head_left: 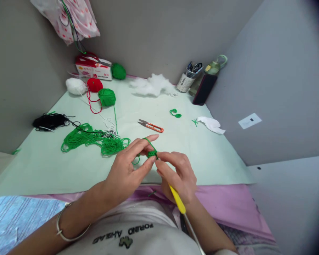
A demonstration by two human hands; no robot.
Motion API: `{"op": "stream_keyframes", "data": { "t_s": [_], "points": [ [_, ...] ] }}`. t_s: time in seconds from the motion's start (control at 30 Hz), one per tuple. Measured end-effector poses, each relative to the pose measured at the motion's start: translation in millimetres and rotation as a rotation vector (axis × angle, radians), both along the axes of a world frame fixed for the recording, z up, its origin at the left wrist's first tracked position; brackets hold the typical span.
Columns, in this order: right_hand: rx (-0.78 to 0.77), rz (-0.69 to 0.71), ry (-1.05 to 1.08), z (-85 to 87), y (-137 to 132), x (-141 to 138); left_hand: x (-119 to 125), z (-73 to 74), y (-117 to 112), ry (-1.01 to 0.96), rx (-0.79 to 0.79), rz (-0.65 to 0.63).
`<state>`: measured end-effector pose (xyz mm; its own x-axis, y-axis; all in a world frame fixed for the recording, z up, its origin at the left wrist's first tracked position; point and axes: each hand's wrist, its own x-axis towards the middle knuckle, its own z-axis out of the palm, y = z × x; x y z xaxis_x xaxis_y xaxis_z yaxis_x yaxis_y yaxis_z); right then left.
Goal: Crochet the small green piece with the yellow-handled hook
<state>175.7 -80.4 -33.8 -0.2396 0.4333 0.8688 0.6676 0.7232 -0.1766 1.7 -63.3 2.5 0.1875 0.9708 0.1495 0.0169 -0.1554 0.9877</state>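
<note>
Between the thumb and fingers of my left hand (130, 161) is a small green crocheted piece (151, 154). A strand of green yarn (149, 141) runs over the raised index finger of that hand. My right hand (179, 175) grips a crochet hook with a yellow handle (177, 199); its metal tip meets the edge of the green piece, partly hidden by my fingers. Just left of my hands lies a loose tangle of green yarn (82, 138). Thread snips (151, 125) with orange handles rest on the table beyond my fingers.
Balls of white (76, 86), red (95, 85) and green yarn (106, 97) sit back left, near a tissue box (101, 71). Black yarn (50, 121) lies far left. White stuffing (155, 85), a pen cup (186, 81) and a phone (204, 89) stand along the back.
</note>
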Motion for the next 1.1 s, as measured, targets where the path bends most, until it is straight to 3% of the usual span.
{"op": "stream_keyframes", "data": {
  "t_s": [0.13,0.2,0.27,0.4,0.47,0.7,0.97,1.1],
  "points": [
    [-0.001,-0.015,0.020,-10.1,1.9,-2.3,1.4,-2.0,0.1,-0.377,-0.381,-0.143],
    [-0.057,0.036,0.114,-8.0,1.1,-2.8,0.2,-4.3,3.8,-0.536,-0.555,-0.243],
    [-0.168,0.090,0.284,-1.3,0.1,-2.7,-2.4,-5.9,8.1,-0.598,-0.630,-0.265],
    [-0.434,0.230,0.696,13.5,1.9,-2.3,-6.0,-5.4,12.1,-0.544,-0.552,-0.227],
    [-0.519,0.323,0.797,15.9,4.8,-3.3,-4.8,-4.8,10.8,-0.482,-0.477,-0.224],
    [-0.571,0.321,0.734,12.0,9.6,-7.8,2.2,-7.0,8.9,-0.365,-0.408,-0.175],
    [-0.789,0.511,1.032,16.8,20.5,5.8,-3.2,-7.3,14.9,-0.590,-0.571,-0.400],
    [-0.763,0.530,0.991,15.2,19.3,2.2,0.9,-8.4,10.8,-0.485,-0.451,-0.262]
  ]
}}
